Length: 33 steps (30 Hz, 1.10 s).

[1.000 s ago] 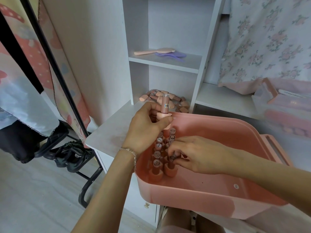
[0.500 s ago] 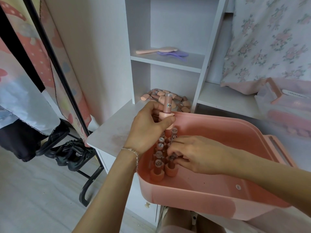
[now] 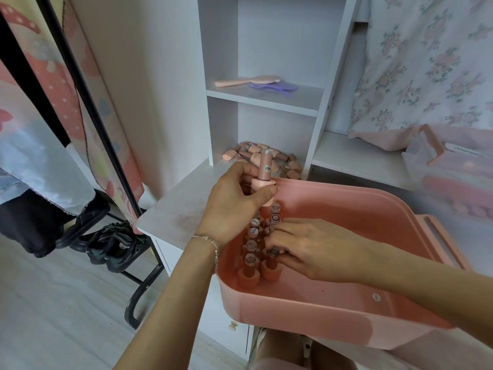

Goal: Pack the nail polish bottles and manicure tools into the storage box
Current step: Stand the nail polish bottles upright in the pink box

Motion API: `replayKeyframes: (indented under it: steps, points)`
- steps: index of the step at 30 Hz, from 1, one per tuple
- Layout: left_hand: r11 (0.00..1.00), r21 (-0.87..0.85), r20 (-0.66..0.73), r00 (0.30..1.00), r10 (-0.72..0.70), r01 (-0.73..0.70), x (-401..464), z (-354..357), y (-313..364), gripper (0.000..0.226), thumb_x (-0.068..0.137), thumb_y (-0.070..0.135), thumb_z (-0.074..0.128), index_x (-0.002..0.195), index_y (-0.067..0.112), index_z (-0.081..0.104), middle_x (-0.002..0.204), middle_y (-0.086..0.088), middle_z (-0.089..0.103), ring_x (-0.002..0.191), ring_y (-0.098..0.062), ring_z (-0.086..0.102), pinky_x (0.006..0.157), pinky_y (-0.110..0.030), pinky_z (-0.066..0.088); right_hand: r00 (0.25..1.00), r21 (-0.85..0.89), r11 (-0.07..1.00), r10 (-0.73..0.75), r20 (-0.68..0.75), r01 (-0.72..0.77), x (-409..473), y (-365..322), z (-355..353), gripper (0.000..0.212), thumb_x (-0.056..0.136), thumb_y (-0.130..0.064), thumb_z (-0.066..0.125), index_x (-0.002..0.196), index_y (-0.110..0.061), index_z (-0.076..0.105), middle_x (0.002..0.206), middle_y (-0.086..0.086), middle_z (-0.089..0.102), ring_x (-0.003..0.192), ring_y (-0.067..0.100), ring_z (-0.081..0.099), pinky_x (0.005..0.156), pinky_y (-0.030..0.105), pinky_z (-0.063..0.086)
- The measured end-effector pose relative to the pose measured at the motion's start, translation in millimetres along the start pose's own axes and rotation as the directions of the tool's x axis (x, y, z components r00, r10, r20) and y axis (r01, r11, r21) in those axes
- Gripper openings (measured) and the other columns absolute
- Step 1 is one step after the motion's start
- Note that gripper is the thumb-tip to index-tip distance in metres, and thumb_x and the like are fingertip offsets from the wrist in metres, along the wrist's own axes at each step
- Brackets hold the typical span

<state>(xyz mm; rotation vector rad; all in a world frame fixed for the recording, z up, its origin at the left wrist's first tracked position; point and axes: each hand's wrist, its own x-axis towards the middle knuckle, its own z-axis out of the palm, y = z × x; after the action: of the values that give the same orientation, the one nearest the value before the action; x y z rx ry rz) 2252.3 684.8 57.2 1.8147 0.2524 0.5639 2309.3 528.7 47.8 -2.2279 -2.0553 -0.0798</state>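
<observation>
The left hand (image 3: 234,206) grips one upright nail polish bottle (image 3: 264,174) over the pink storage box (image 3: 346,316). The right hand (image 3: 306,249), fingers curled, pinches another bottle (image 3: 272,259) among roughly eight standing in two rows; a loose pile (image 3: 266,156) lies on the worktop (image 3: 176,206).

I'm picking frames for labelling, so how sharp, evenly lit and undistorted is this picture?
Head view: soft daylight, no harsh glare; the hands, left and right, and the held nail polish bottle are sharp; the clear container at right is smeared; wide-angle bending curves the black rack pole.
</observation>
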Motion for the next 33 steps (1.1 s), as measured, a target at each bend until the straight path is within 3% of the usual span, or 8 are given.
replayKeyframes:
  steps: [5,9,11,12,15,18,23,33]
  points:
    - [1.0,0.007,-0.001,1.0,0.004,-0.004,-1,0,1,0.022,0.076,0.014,0.073,0.085,0.026,0.057,0.079,0.004,0.064,0.074,-0.018,0.06,0.079,-0.04,0.051,0.999,0.01,0.999,0.035,0.03,-0.036,-3,0,-2,0.023,0.085,-0.024,0.061,0.106,-0.015,0.058,0.09,0.0,0.06,0.081,0.015,0.055,0.067,0.029,0.049]
    - [1.0,0.005,0.003,1.0,-0.004,0.004,-2,1,2,0.022,0.076,0.014,0.073,0.087,0.024,0.057,0.081,0.003,0.064,0.076,-0.023,0.061,0.082,-0.042,0.052,0.992,-0.094,0.992,-0.087,-0.086,0.079,-11,-4,-5,0.012,0.085,-0.027,0.058,0.087,-0.015,0.059,0.075,-0.001,0.06,0.065,0.016,0.054,0.053,0.028,0.045]
    - [1.0,0.009,0.003,1.0,-0.007,0.007,-1,1,2,0.021,0.076,0.015,0.073,0.087,0.023,0.057,0.082,0.002,0.065,0.08,-0.027,0.063,0.083,-0.044,0.051,0.983,-0.155,0.972,-0.181,-0.026,0.174,-15,-2,-2,0.02,0.088,-0.033,0.051,0.081,-0.017,0.06,0.072,-0.001,0.06,0.063,0.018,0.055,0.05,0.028,0.043]
    - [1.0,0.013,0.001,1.0,-0.005,0.005,-1,0,2,0.021,0.076,0.015,0.073,0.087,0.024,0.057,0.081,0.003,0.065,0.08,-0.027,0.063,0.083,-0.044,0.051,0.986,-0.155,0.974,-0.16,0.053,0.166,-17,-2,2,0.024,0.089,-0.038,0.049,0.08,-0.018,0.06,0.073,-0.001,0.062,0.064,0.019,0.057,0.05,0.028,0.043]
    - [1.0,0.006,-0.006,1.0,0.007,-0.007,-1,-1,1,0.022,0.076,0.014,0.073,0.086,0.026,0.057,0.079,0.005,0.064,0.077,-0.022,0.062,0.082,-0.042,0.052,0.944,-0.084,0.986,0.165,0.286,-0.147,-21,4,22,0.042,0.086,-0.057,0.043,0.08,-0.02,0.062,0.075,0.002,0.063,0.066,0.025,0.055,0.056,0.026,0.035]
    - [1.0,-0.014,-0.01,1.0,0.011,-0.011,-2,0,0,0.023,0.076,0.014,0.073,0.085,0.027,0.057,0.077,0.007,0.063,0.073,-0.016,0.06,0.079,-0.038,0.051,0.882,0.0,0.945,0.305,0.359,-0.327,-17,10,39,0.05,0.084,-0.063,0.042,0.078,-0.018,0.062,0.07,0.003,0.058,0.061,0.019,0.047,0.058,0.026,0.036]
    - [0.999,-0.02,-0.008,0.999,0.033,-0.034,0,-1,-3,0.023,0.075,0.014,0.073,0.084,0.029,0.057,0.076,0.009,0.063,0.07,-0.011,0.061,0.073,-0.03,0.051,0.942,0.088,0.95,0.281,0.182,-0.3,-7,7,49,0.036,0.086,-0.049,0.051,0.074,-0.015,0.057,0.075,0.01,0.065,0.066,0.027,0.056,0.054,0.023,0.027]
    - [0.999,-0.029,-0.005,0.999,0.032,-0.032,-1,-1,-3,0.024,0.075,0.015,0.074,0.081,0.031,0.058,0.074,0.011,0.063,0.07,-0.01,0.061,0.077,-0.036,0.053,0.951,0.091,0.952,0.279,0.134,-0.293,-8,8,56,0.039,0.091,-0.049,0.042,0.088,-0.017,0.063,0.089,0.008,0.067,0.078,0.027,0.059,0.061,0.027,0.035]
